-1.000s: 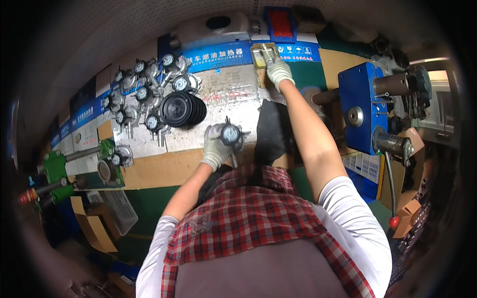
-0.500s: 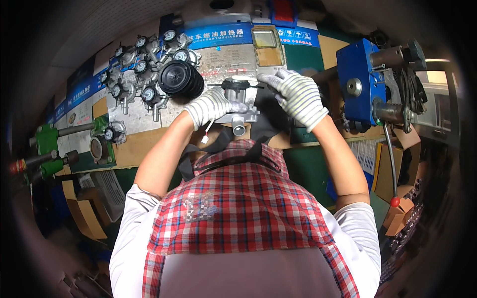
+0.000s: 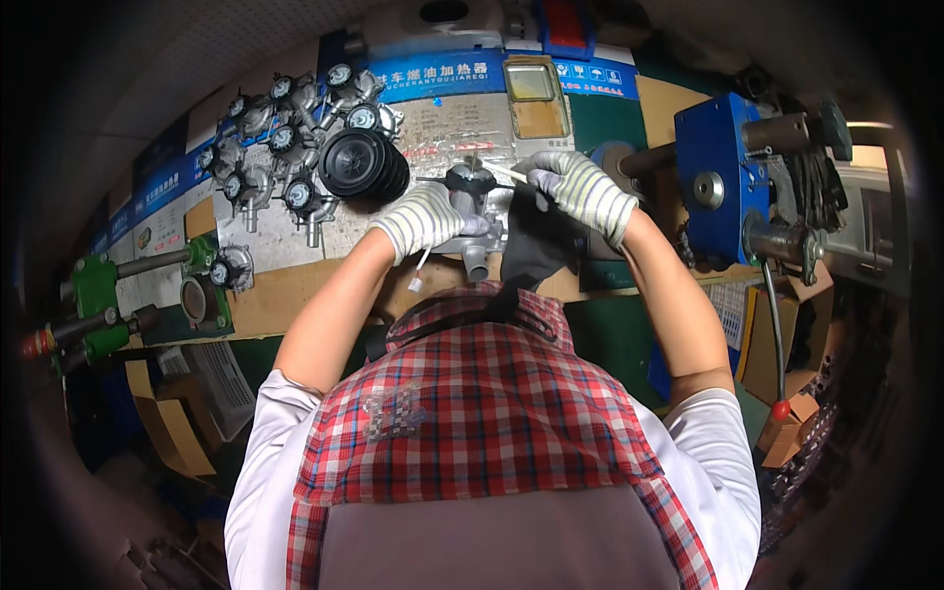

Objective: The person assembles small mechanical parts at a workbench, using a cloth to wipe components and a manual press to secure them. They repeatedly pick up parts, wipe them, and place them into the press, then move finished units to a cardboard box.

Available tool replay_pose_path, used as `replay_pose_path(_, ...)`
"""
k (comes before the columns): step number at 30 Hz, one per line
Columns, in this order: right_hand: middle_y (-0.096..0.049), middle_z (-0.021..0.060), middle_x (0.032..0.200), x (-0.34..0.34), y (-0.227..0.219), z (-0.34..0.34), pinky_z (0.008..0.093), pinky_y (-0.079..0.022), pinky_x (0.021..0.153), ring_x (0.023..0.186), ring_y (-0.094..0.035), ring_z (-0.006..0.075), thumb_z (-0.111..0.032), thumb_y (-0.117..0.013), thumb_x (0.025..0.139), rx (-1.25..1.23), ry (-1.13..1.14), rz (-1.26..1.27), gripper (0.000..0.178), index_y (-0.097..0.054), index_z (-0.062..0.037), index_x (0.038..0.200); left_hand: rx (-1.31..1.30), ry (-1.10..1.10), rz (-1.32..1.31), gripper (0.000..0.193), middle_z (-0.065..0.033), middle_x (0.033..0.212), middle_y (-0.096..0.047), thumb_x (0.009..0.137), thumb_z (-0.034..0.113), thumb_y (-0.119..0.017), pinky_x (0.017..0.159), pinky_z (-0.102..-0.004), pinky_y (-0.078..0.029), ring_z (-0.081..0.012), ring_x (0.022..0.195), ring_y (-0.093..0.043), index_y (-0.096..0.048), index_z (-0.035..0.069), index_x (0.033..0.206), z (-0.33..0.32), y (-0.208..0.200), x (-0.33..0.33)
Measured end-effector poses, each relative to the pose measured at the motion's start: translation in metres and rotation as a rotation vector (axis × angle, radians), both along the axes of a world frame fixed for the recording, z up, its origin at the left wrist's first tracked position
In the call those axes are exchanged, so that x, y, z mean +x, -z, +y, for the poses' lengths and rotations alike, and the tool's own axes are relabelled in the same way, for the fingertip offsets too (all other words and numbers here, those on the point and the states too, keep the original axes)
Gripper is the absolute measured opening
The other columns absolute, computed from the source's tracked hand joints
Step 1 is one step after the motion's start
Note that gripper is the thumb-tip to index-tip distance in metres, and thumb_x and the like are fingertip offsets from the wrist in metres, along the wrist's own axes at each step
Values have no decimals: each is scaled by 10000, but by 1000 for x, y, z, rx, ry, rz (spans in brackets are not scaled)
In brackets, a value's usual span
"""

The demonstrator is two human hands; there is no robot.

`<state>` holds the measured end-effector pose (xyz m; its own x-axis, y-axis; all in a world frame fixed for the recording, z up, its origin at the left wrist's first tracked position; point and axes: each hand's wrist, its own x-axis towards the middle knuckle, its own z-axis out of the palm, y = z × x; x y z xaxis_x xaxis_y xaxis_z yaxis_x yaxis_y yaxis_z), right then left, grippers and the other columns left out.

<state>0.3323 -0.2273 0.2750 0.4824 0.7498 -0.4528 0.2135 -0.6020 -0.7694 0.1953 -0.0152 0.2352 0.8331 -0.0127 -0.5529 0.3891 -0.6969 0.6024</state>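
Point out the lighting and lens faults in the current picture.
Head view: corners fall to black; printed sheets slant down at left, likely lens-bent. Also head view: bright glare at far right, beyond the blue machine; the black cloth below the right hand loses detail.

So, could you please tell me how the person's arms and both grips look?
The left grip wears a pale fabric glove with thin darker stripes; the right grip wears a matching one. Both gloves end around the wrist. The forearms are bare. Loose, whitish short sleeves end near the elbows, with no marking that I can see.
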Motion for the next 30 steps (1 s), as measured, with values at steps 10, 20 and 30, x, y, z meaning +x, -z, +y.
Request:
replay_pose_path(10,-671,218,1081,115,161,38,443,-509,896,1050,-651,350,-352,-520,983,-259,528,-463,389,-644,-34,1171,-576,-458,78,362,-12,958,-681,817,235,-816,827,-279,-519,-123,855,-619,-665,45,1086,31,56,-39)
replay_pose_path(20,-550,195,1303,82,164,114,484,-448,994,1208,-513,344,-449,-676,878,-80,707,-1054,540,-622,-23,1206,-1220,-806,131,449,-92,1281,-626,897,228,-718,1001,-330,-484,-213,1184,-594,-603,24,1281,59,24,-130)
replay_pose_path(30,-686,140,1073,-67,63,183,460,-314,1168,1138,-621,307,-127,-461,953,500,-554,-1148,259,-616,-83,1155,-497,-66,-249,443,-101,1252,-578,916,171,-637,1029,-376,-432,-246,1122,-533,-605,127,1355,51,25,-156)
